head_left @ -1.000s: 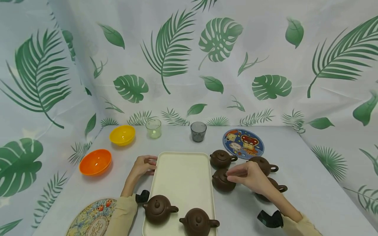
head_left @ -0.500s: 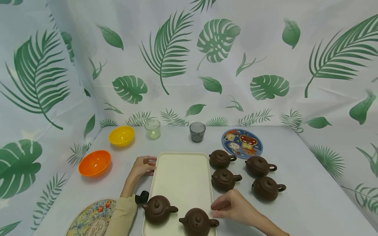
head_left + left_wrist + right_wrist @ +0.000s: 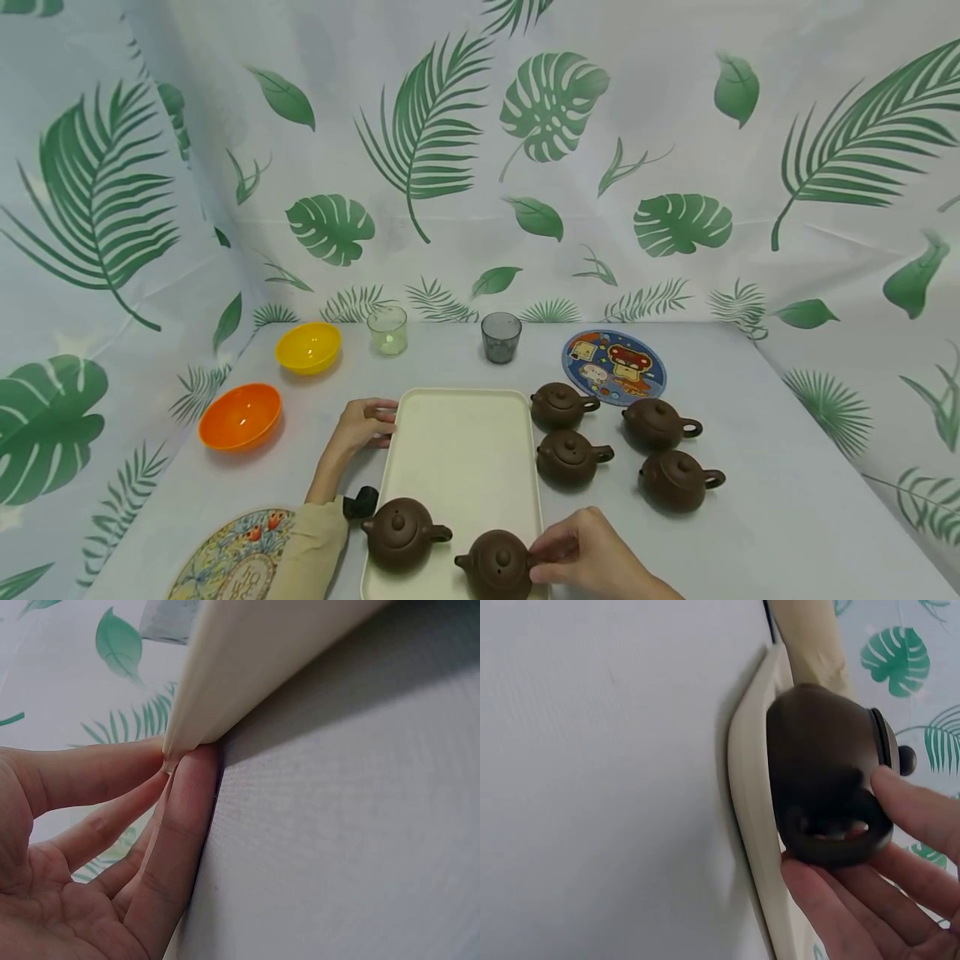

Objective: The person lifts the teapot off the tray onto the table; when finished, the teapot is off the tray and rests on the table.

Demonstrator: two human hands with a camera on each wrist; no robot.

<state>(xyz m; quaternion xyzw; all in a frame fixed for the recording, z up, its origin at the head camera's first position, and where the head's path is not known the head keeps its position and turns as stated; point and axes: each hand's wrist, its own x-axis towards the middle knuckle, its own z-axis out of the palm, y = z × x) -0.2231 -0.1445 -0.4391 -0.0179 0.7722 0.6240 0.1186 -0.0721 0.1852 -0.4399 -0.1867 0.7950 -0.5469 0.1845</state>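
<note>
A cream tray [image 3: 461, 467] lies on the white table with two dark brown teapots on its near end. My left hand [image 3: 363, 423] is at the tray's left side; in the left wrist view, thumb and fingers pinch the tray's rim [image 3: 240, 667]. At the near right corner, my right hand [image 3: 592, 554] reaches the right-hand teapot [image 3: 497, 562]. The right wrist view shows the thumb on top of that teapot's handle [image 3: 832, 851] and the other fingers beneath and behind it. The second teapot [image 3: 401, 533] stands at the tray's left, its handle pointing right.
Several more brown teapots [image 3: 572, 458] stand right of the tray. Behind are a blue cartoon mat [image 3: 615, 367], a grey glass [image 3: 501, 337] and a green glass [image 3: 387, 331]. A yellow bowl [image 3: 309, 348], an orange bowl [image 3: 240, 417] and a patterned round mat [image 3: 232, 554] are leftward.
My right hand has come from the teapots beside the tray, forward and left to the handle of the right-hand teapot on the tray. The left hand has stayed at the tray's rim.
</note>
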